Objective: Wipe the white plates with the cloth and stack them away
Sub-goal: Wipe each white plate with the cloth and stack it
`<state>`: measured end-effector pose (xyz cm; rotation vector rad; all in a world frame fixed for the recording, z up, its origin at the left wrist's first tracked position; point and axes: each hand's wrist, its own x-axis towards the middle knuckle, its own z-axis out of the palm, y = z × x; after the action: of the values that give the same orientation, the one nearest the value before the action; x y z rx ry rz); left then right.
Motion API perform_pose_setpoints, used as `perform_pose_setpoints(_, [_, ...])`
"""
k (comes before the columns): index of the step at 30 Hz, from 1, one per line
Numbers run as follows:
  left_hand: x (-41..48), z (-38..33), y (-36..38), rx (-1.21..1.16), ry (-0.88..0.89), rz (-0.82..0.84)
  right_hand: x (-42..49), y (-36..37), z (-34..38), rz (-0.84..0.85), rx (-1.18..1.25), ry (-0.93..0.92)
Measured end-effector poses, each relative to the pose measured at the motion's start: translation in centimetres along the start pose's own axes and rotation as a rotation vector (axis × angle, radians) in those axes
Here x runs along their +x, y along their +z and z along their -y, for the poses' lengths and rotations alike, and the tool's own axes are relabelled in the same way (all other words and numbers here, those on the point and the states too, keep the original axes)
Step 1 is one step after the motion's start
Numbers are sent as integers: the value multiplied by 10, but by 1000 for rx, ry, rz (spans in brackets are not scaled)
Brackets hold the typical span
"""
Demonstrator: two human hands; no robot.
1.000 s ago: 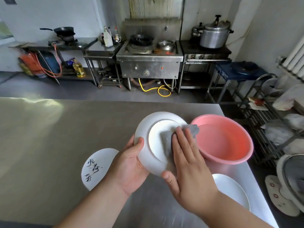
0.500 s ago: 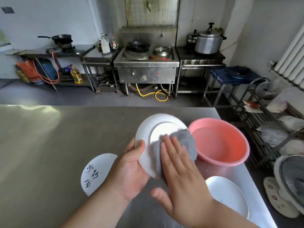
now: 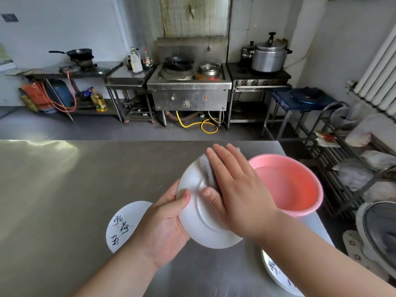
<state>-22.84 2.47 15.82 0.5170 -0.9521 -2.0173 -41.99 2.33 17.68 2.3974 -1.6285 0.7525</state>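
Observation:
My left hand [image 3: 165,228] grips the left rim of a white plate [image 3: 197,224], held tilted above the steel table with its underside facing me. Flat against the plate's upper part, my right hand [image 3: 237,189] presses a grey cloth [image 3: 206,168]; most of the cloth is hidden under the palm. A second white plate [image 3: 122,224] with black writing lies flat on the table to the left. Another white plate [image 3: 276,273] lies at the table's front right, partly behind my right forearm.
A pink basin [image 3: 300,189] stands right of the held plate near the table's right edge. The steel table [image 3: 53,200] stretches left. Beyond it are a stove [image 3: 188,88], side counters and a pressure cooker [image 3: 269,54]. A wire rack [image 3: 347,168] and a fan [image 3: 379,232] stand on the right.
My right hand slid the cloth from the plate's middle up to its top rim. The plate tilted slightly and the left hand kept its grip.

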Motion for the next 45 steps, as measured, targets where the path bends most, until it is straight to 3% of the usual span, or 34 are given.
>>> perform_pose_setpoints(3, [-2,4,2,-9,-8,3,10,-4,7,61,-8,-198])
perform_pose_setpoints(5, [-3,0,3,-5,-4,14,21,-9,4,16,30,-216])
perform_pose_setpoints(8, [-2,-9,0,12,34,41,17,-5,2,-164,161,-8])
perform_pose_setpoints(11, [-1,-9,-4,-5,36,23,-2,7,11,-223,171,239])
perform_pose_setpoints(17, [-1,2,4,20,4,57,7,-7,-5,-25,17,-105])
perform_pose_setpoints(21, [3,-3,7,-49,83,16,-8,-3,-7,-197,201,256])
perform_pose_setpoints(23, [7,-5,7,-91,120,-40,-28,8,6,-199,261,417])
perform_pose_setpoints(28, [14,-3,7,-135,94,-119,-46,23,23,-146,82,297])
perform_pose_setpoints(31, [17,-3,10,-138,85,-125,-18,5,-3,-106,123,254])
perform_pose_setpoints(34, [20,-6,11,-153,88,-165,-10,-4,-16,-93,237,335])
perform_pose_setpoints(36, [23,-8,12,-169,85,-195,-25,5,-7,-123,232,374])
perform_pose_setpoints(40, [28,-3,15,-220,65,-241,-59,29,23,-221,158,283])
perform_pose_setpoints(45, [27,1,24,-250,46,-166,-37,10,-5,-310,296,343])
